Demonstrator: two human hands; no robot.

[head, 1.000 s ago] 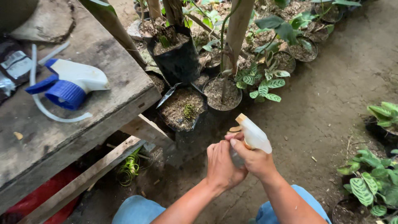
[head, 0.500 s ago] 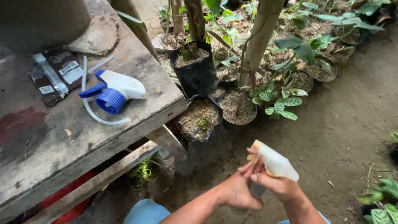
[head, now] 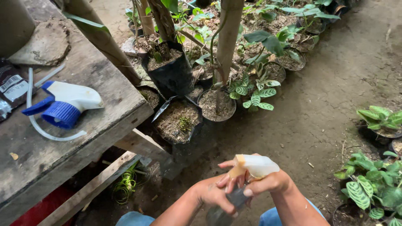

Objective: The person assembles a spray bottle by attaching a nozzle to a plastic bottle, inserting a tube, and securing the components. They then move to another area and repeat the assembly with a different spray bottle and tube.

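At the near edge of the view, a small spray bottle point(head: 226, 207) with a white and orange trigger head point(head: 254, 165) is held low between the knees by both hands. The left hand point(head: 215, 194) is closed around the dark bottle body, its fingers curled tight against it. The right hand point(head: 268, 182) is wrapped over the trigger head from the right, with the fingers point(head: 234, 181) folded across the neck just under the orange nozzle; whether the trigger is squeezed cannot be told. Just to the left, a worn wooden table point(head: 96, 125) is seen, and on it a loose blue and white sprayer head point(head: 63, 104) with a clear dip tube is laid on its side, well apart from the hands. A dark sachet point(head: 10, 90) is found at the table's left edge. Beyond the hands, black grow bags point(head: 178, 121) filled with soil are set on the dirt ground, beside a thin tree trunk point(head: 228, 37). Farther back and to the right, pots of striped-leaf plants point(head: 255, 94) are lined up, with more of them point(head: 377, 117) near the right edge.
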